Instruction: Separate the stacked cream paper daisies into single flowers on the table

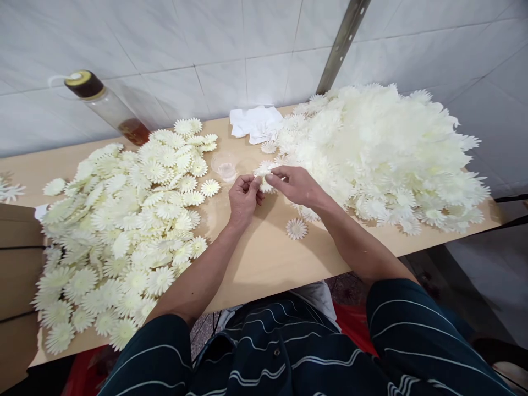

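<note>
Between my two hands, over the middle of the table, is a pale cream artificial flower [268, 186] with narrow petals. My left hand [244, 197] pinches at its left edge, thumb against the curled fingers. From the right, my right hand [295, 184] grips the same flower with thumb and fingertips. The fingers partly hide it, and other petals lie close behind. A single loose flower [296, 229] rests on the table just below my right hand. A small clear dish [226, 171] stands beyond my left hand.
A heap of cream flowers [136, 220] covers the table's left; a whiter, taller pile [383, 148] fills the right. Crumpled white paper [256, 122] and a bottle of brown liquid [111, 110] stand near the tiled wall. A cardboard box [18, 291] is at the left edge.
</note>
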Demonstrator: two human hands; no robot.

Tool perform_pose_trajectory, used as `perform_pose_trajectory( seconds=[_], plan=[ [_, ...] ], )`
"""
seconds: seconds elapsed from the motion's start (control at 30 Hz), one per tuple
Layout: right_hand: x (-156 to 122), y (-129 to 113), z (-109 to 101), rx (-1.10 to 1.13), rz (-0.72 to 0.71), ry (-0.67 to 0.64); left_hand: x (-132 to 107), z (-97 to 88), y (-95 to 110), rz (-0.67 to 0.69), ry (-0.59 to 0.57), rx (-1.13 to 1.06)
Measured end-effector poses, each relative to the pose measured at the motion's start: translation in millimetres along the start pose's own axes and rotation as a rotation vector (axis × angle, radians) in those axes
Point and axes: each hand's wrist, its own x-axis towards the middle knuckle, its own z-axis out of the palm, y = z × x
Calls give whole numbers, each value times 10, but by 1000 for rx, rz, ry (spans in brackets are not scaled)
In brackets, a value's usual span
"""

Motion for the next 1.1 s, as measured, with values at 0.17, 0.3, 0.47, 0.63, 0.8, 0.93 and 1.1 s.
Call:
perform_pose_trajectory(
  seconds=[0.17, 0.3, 0.47, 0.63, 0.8, 0.93, 1.1],
  plan=[
    [65, 78, 158, 126, 154, 28, -6, 7, -8, 5, -13, -4],
    [85, 140, 148, 300, 269, -33, -12, 7, -19, 13, -5, -3],
    [47, 105, 147, 234, 177, -14, -14, 3, -14, 30, 10, 16],
    [35, 63, 133, 95, 119, 30, -18, 12, -18, 33, 9, 29],
    [42, 27, 126, 29, 115, 28, -25, -1, -13, -19, -87, -19],
    [48, 31, 143, 32, 146, 52, -24, -21, 9, -69, -152, -43],
    [42, 59, 106, 149, 182, 42, -17, -25, 14, -44, -102, -24]
  ],
)
